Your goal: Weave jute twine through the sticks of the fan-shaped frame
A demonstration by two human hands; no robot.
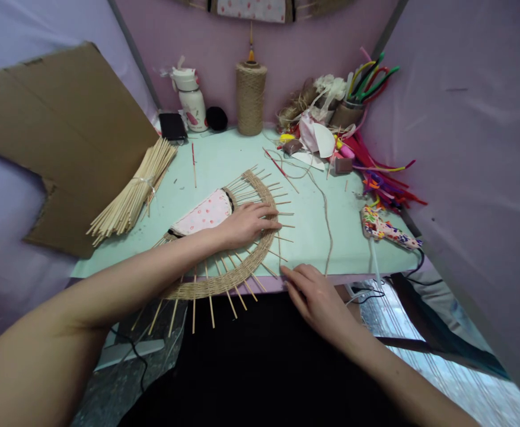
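Note:
A half-round woven piece (229, 279) with thin sticks radiating outward lies at the table's front edge, partly overhanging it. At its centre is a white fabric half-circle with pink dots (204, 213), edged in black. My left hand (251, 224) lies flat over the woven band and sticks at the right, fingers stretched out. My right hand (313, 293) is at the front edge, right of the piece, its thumb and index finger together near a thin strand (280, 246); what they grip is too small to make out.
A tied stick bundle (130, 193) and cardboard (64, 136) stand left. Behind are a bottle (192, 104) and twine cone (251, 98). Craft scraps (315, 139) and a patterned glue gun (386, 228) lie right; loose twine (327, 219) crosses the table.

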